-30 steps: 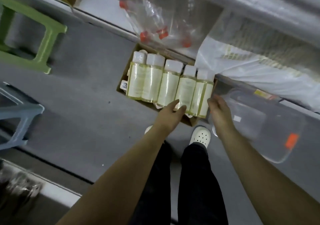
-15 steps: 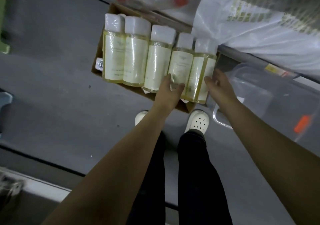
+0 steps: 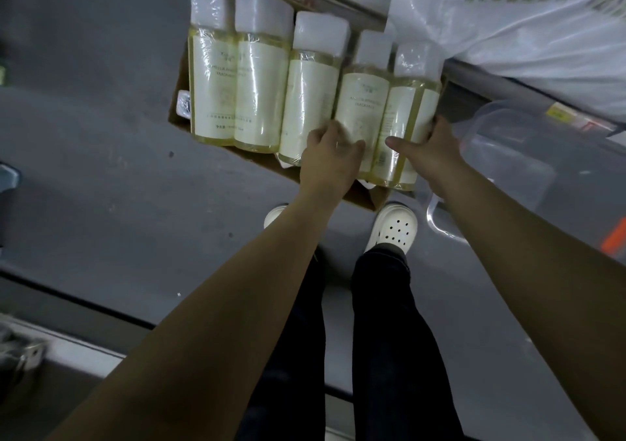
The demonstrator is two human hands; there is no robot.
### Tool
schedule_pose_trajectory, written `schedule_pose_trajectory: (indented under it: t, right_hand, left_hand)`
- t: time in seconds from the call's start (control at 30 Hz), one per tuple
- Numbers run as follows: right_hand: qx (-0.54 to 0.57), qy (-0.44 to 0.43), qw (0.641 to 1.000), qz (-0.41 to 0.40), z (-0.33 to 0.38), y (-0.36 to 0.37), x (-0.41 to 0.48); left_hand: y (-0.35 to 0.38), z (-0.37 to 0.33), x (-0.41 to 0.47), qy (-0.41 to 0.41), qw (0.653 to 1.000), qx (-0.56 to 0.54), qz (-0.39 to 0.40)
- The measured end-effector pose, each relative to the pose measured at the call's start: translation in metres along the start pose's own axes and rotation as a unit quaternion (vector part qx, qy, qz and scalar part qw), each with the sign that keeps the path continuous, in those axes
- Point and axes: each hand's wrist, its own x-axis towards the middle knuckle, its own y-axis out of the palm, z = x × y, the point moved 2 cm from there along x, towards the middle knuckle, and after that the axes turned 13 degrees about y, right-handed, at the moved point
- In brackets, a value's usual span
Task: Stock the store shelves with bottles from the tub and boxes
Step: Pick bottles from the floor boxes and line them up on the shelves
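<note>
A brown cardboard box [image 3: 364, 196] lies on the grey floor, holding several pale yellow bottles with white caps and cream labels, wrapped in clear film. My left hand [image 3: 330, 159] grips the lower end of the fourth bottle [image 3: 360, 108] from the left. My right hand [image 3: 430, 150] wraps round the bottle at the right end [image 3: 406, 112], thumb across its front. To the right stands a clear plastic tub [image 3: 515, 156], which looks empty.
White plastic bags [image 3: 501, 23] lie on a low shelf at the upper right. My white clogs [image 3: 394, 228] stand just below the box. An orange tag [image 3: 614, 240] shows at the right edge. A shelf base [image 3: 71, 352] runs along the lower left.
The view has closed in on the box. Both hands moved forward from the bottles' lower ends and now hold the two rightmost bottles.
</note>
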Motion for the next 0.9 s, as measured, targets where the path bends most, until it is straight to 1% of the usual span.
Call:
schedule_pose_trajectory:
  t: [0.17, 0.27, 0.43, 0.63, 0.73, 0.9]
  right_hand:
    - [-0.005, 0.011, 1.0, 0.026, -0.003, -0.014, 0.005]
    - [-0.036, 0.001, 0.999, 0.027, -0.009, -0.026, 0.007]
    - [-0.067, -0.021, 0.996, 0.054, -0.019, -0.04, 0.011]
    - [-0.064, -0.01, 0.994, 0.091, -0.02, -0.038, 0.022]
    - [-0.078, -0.004, 0.994, 0.082, -0.021, -0.034, 0.027]
    - [-0.073, 0.0, 0.995, 0.064, -0.02, -0.032, 0.036]
  left_hand:
    - [0.012, -0.001, 0.001, 0.012, 1.0, 0.025, -0.007]
    - [0.016, -0.003, 0.005, 0.013, 0.999, 0.044, -0.029]
    - [0.025, -0.006, 0.011, 0.013, 0.998, 0.01, -0.061]
    - [0.04, -0.004, 0.015, 0.017, 0.992, 0.057, -0.111]
    - [0.044, -0.003, 0.017, 0.007, 0.99, 0.05, -0.129]
    - [0.048, -0.008, 0.021, -0.01, 0.982, 0.131, -0.133]
